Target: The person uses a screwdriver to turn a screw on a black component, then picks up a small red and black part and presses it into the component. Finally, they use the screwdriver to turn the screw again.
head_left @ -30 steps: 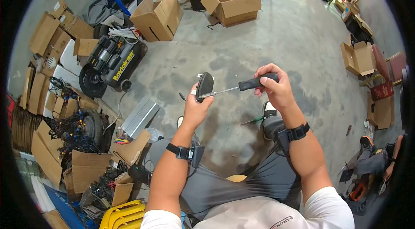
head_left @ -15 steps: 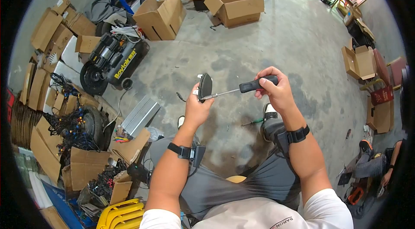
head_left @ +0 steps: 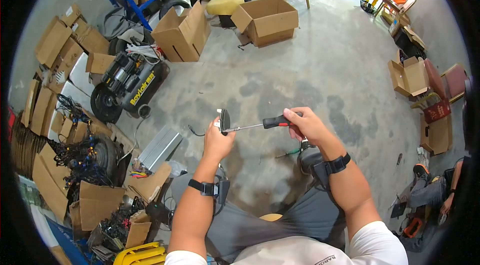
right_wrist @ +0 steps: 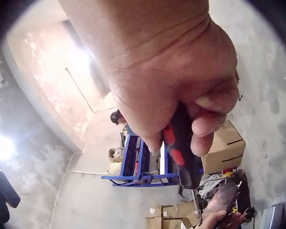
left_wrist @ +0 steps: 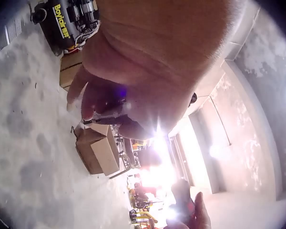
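Observation:
In the head view my left hand (head_left: 217, 144) grips a dark, half-round part (head_left: 225, 121) with pale bits along its outer side; its exact kind cannot be told. The part stands on edge, its flat dark face toward the right. My right hand (head_left: 309, 126) holds a screwdriver (head_left: 274, 122) by the rear of its black and red handle. The metal shaft (head_left: 248, 127) runs level to the left, with its tip right at the part's lower edge. From the right wrist, fingers wrap the screwdriver handle (right_wrist: 182, 152), and the dark part (right_wrist: 223, 196) shows beyond it.
A green-handled tool (head_left: 288, 153) lies on the floor near my right foot. To the left are an air compressor (head_left: 131, 82), a silver metal case (head_left: 160, 148) and tangled cables (head_left: 75, 140). Open cardboard boxes (head_left: 272, 22) stand ahead. Another person (head_left: 437, 190) sits at the right edge.
Both hands have shifted left and lower in the head view, which has tilted up. The right-hand fingers have moved back on the screwdriver handle, exposing red. The part now appears more edge-on.

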